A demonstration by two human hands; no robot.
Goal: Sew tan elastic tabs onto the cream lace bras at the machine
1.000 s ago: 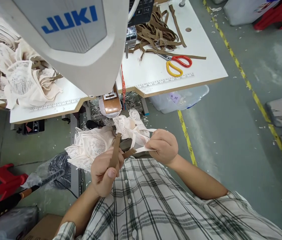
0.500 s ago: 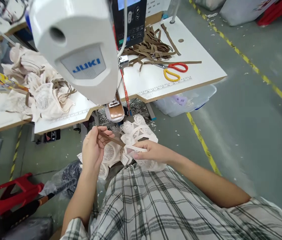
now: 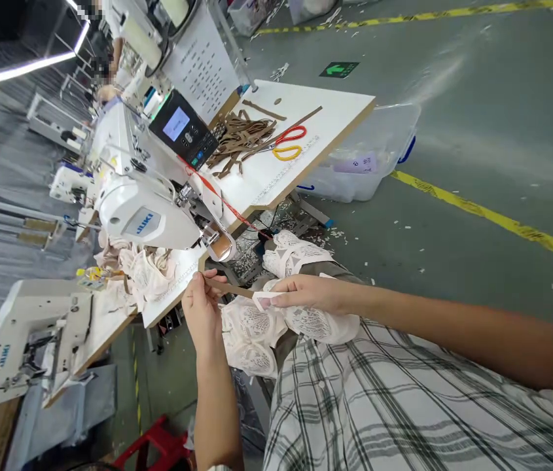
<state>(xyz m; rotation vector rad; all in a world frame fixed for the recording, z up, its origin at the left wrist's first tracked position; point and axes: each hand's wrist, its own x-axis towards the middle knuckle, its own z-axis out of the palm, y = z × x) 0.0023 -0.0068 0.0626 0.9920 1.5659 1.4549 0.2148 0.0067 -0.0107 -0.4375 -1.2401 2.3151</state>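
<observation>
Between my two hands stretches a brown fabric strip. My left hand pinches its far end between thumb and fingers. My right hand grips a white lace bra by a narrow pale edge, where the brown strip meets it. How the two are joined there cannot be made out. More pale lace bra cups lie across my lap below the hands, and another lace piece rests on the far knee. Just beyond my hands is the sewing machine.
On the white table lie a heap of brown strips and scissors with red and yellow handles. A pile of lace bras sits left of the machine. A clear plastic bin stands under the table's right end.
The head view has swung and tilted, so the machine now looks smaller and farther left. Both hands keep their hold on the strip and the bra.
</observation>
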